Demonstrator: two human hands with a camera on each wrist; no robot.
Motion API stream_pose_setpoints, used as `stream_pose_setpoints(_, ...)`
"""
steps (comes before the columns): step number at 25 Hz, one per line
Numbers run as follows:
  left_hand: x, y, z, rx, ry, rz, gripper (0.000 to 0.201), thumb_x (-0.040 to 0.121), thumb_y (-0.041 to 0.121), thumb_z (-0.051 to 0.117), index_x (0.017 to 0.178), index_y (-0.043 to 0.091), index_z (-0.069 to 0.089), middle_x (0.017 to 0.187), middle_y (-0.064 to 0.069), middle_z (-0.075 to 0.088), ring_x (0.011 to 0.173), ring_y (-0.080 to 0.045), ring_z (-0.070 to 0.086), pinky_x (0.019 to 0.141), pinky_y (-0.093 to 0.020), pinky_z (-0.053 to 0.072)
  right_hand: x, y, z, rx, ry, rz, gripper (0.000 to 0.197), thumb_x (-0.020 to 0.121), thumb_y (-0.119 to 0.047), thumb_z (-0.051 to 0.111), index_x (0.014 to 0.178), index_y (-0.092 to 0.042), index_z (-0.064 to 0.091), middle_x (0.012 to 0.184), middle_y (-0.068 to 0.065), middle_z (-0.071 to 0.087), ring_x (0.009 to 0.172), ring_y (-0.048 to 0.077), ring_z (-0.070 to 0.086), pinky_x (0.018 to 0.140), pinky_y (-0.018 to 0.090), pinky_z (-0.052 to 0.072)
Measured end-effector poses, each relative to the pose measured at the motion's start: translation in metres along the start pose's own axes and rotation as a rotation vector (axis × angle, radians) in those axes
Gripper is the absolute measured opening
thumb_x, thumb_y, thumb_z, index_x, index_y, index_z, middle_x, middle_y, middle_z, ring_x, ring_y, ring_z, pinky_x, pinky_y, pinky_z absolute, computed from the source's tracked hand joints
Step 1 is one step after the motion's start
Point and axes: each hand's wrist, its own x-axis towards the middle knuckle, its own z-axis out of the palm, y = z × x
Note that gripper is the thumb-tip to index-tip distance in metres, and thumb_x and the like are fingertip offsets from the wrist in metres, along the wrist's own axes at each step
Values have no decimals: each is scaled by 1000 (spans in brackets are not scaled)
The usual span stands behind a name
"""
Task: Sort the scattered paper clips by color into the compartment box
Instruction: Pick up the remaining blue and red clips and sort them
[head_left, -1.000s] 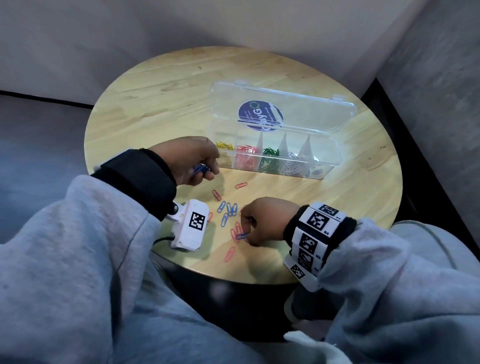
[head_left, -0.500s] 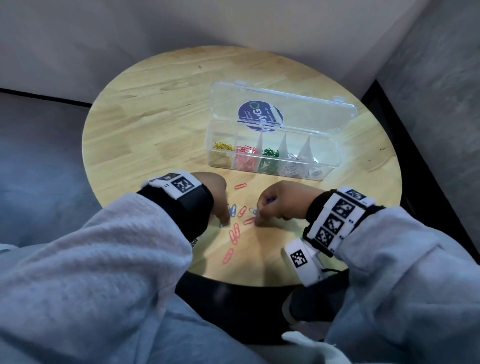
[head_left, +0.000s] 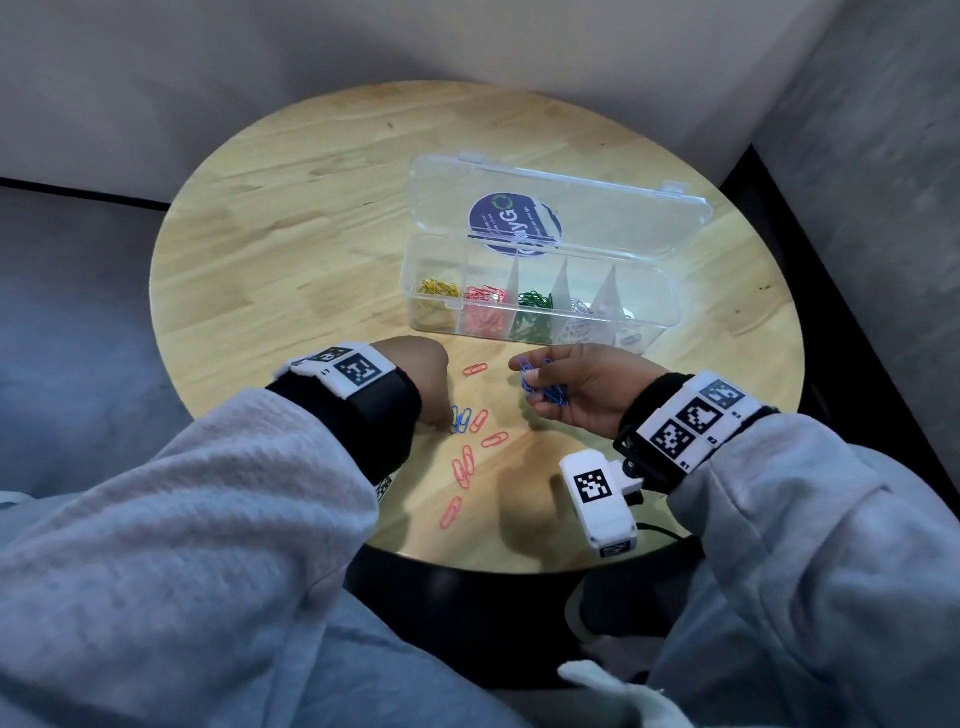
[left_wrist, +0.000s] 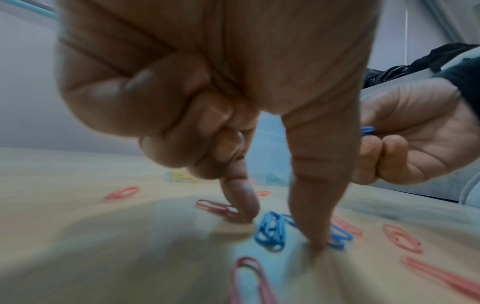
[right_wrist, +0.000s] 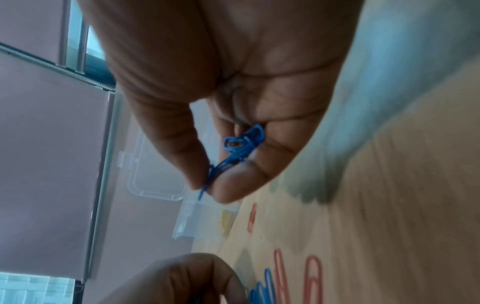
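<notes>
The clear compartment box (head_left: 670, 306) stands open at the back of the round table, with yellow, red, green and pale clips in separate cells. My right hand (head_left: 527, 382) hovers palm up in front of it and pinches a bunch of blue clips (head_left: 550, 395) between thumb and fingers (right_wrist: 233, 185); the same bunch of blue clips (right_wrist: 244, 142) fills the right wrist view. My left hand (head_left: 444, 423) points down at the table. Its thumb and forefinger (left_wrist: 241, 199) stand either side of two blue clips (left_wrist: 271, 232) and pinch at them. Red clips (head_left: 465, 467) lie scattered around.
The box lid (head_left: 561, 208) lies flat behind the cells, with a round blue sticker on it. One red clip (head_left: 475, 369) lies between my hands, near the box. The wooden table (head_left: 291, 244) ends close to my lap; grey upholstery surrounds it.
My right hand has lifted off the table and turned palm up with the blue clips. My left hand came from near the box to the blue clips and stays on them.
</notes>
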Motion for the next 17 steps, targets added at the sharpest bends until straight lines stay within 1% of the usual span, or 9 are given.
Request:
stream_pose_setpoints(2, -1, 1, 0, -7, -22, 14, 21, 74, 30, 74, 84, 12, 69, 82, -3, 67, 75, -21, 58, 51, -21, 35, 1, -1, -2, 59, 22, 8, 21, 90, 7, 43, 82, -4, 59, 53, 3, 56, 46, 10, 58, 48, 16, 53)
stream_pose_setpoints(4, -1, 2, 1, -3, -40, 25, 21, 76, 28, 72, 88, 11, 71, 84, -4, 69, 76, -20, 60, 58, -24, 39, 1, -2, -2, 122, 62, 36, 24, 89, 6, 38, 77, -4, 56, 53, 4, 55, 47, 12, 60, 48, 17, 54)
stream_pose_setpoints(6, 0, 3, 2, 7, -56, 26, 15, 78, 27, 70, 79, 12, 68, 75, -2, 65, 75, -20, 58, 62, -25, 40, 1, -1, -2, 160, 91, 53, 25, 88, 5, 36, 72, -5, 52, 57, 7, 52, 49, 15, 61, 46, 18, 53)
stream_pose_setpoints(8, 0, 2, 1, 13, -68, 22, 16, 78, 27, 68, 71, 14, 64, 65, 0, 59, 74, -20, 58, 63, -24, 41, 1, 0, 0, 153, 103, 59, 23, 89, 3, 38, 71, -5, 51, 63, 8, 50, 50, 16, 61, 43, 18, 51)
stream_pose_setpoints(10, -3, 2, 1, 2, -88, 17, 12, 79, 27, 67, 77, 14, 67, 64, 0, 59, 74, -19, 57, 64, -25, 42, -1, 0, 4, 99, 104, 79, 19, 91, -2, 45, 72, -7, 50, 65, 7, 47, 46, 13, 56, 39, 17, 46)
stream_pose_setpoints(12, -5, 1, 1, -24, -103, 15, 9, 77, 23, 66, 78, 15, 69, 69, -1, 62, 72, -19, 57, 62, -24, 41, 0, 2, 7, -26, 103, 114, 21, 90, -8, 54, 71, -12, 47, 62, 3, 42, 40, 7, 46, 34, 15, 35)
stream_pose_setpoints(14, -9, -2, -3, -53, -94, 11, 9, 75, 21, 66, 77, 13, 70, 75, -1, 67, 73, -20, 60, 61, -23, 41, 5, 5, 11, -210, 101, 127, 31, 87, -12, 62, 65, -17, 40, 52, 1, 40, 36, 6, 38, 34, 14, 23)
stream_pose_setpoints(16, -10, -11, -13, -139, -64, 7, 16, 75, 26, 69, 84, 12, 72, 76, 0, 67, 73, -19, 60, 65, -24, 43, 9, 5, 18, -476, 105, 102, 35, 82, -19, 69, 62, -18, 41, 46, 0, 39, 38, 10, 31, 40, 18, 20)
stream_pose_setpoints(17, -9, -18, -20, -230, -50, 8, 17, 75, 28, 71, 84, 14, 72, 71, -1, 62, 67, -19, 56, 65, -24, 41, 9, 4, 24, -645, 114, 76, 35, 80, -23, 72, 61, -19, 43, 47, 0, 39, 42, 12, 30, 42, 21, 22)
